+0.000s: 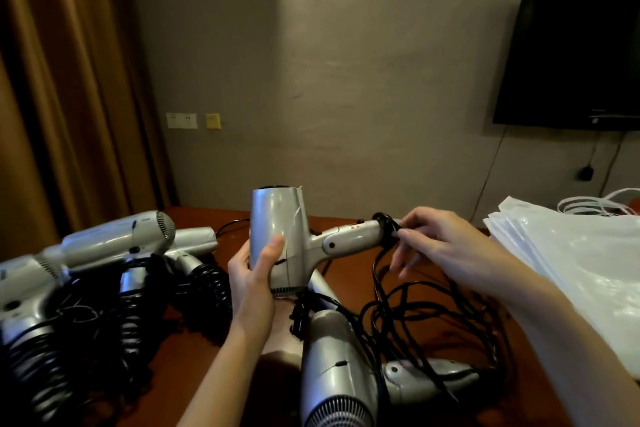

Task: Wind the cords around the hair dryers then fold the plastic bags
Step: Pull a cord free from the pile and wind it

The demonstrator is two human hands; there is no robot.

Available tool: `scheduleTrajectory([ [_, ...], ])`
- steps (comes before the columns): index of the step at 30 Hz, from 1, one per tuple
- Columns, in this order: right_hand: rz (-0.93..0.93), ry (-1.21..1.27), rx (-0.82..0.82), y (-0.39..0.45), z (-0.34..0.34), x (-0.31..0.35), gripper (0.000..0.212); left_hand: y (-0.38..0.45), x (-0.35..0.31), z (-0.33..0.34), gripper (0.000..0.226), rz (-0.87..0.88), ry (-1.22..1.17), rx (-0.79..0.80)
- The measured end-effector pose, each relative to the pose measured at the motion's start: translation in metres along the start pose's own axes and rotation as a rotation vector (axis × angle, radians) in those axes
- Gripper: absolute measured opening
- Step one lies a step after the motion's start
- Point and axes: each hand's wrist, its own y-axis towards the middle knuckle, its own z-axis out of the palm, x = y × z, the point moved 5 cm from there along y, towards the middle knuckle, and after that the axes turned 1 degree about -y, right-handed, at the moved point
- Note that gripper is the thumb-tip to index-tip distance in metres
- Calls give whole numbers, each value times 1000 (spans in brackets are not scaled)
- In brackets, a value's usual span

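The silver hair dryer (287,239) is held above the table (346,274) in a two-handed grip: its barrel is clasped by the left hand (251,274), thumb across the front, while its black cord (386,230) is pinched by the fingertips of the right hand (440,246) at the handle's end, where a few turns are already wound. The left forearm rises from below, and the right arm reaches in from the right side.

Nearest the camera, another dryer (339,367) lies with its cord loose and tangled, so at least that one appears still to be done. At the left, several dryers (114,243) are lying with cords coiled round their handles, apparently finished. Farther right, the white plastic bags (568,253) are stacked flat; whether any are folded cannot be told.
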Motion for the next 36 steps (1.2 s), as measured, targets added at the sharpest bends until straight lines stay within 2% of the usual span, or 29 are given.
scheduleTrajectory([
  [4, -80, -28, 133, -2, 9, 3, 28, 5, 3, -9, 56, -63, -99, -118],
  [6, -95, -26, 203, -2, 19, 1, 33, 8, 1, -14, 38, -101, -195, -151],
  [9, -93, 73, 223, 1, 26, 2, 33, 8, -3, -12, 40, -94, -228, -76],
  [11, -128, -2, 196, 2, 23, 2, 28, 6, -1, -11, 36, -123, -236, -61],
  [12, -148, -100, 169, 3, 19, 0, 25, 5, 0, -10, 39, -153, -234, -61],
  [14, -157, -225, 123, 4, 14, -3, 21, 1, 4, -5, 68, -244, -252, -17],
  [16, -172, -105, 123, 5, 17, -3, 19, -3, 5, 2, 87, -308, -297, 17],
  [20, -231, 82, 146, 4, 21, -3, 27, 1, 11, -1, 72, -311, -329, 21],
  [23, -129, 148, 187, 5, 20, -11, 16, 0, 10, 4, 62, -309, -338, 89],
  [26, 49, 120, 260, 6, 24, -23, 46, 1, 8, 5, 60, -302, -347, 136],
  [28, 106, 57, 267, 6, 24, -28, 53, 2, 7, 5, 63, -314, -354, 164],
  [30, 93, -36, 190, 8, 16, -30, 51, 2, 8, 6, 75, -341, -341, 212],
  [33, -25, -64, 8, 9, -5, -31, 27, 0, 12, 7, 62, -369, -332, 248],
  [35, -126, -41, -34, 7, -17, -31, 10, -1, 14, 10, 79, -399, -306, 273],
  [36, -171, -71, -33, 6, -21, -32, 13, 0, 16, 10, 90, -408, -275, 274],
])
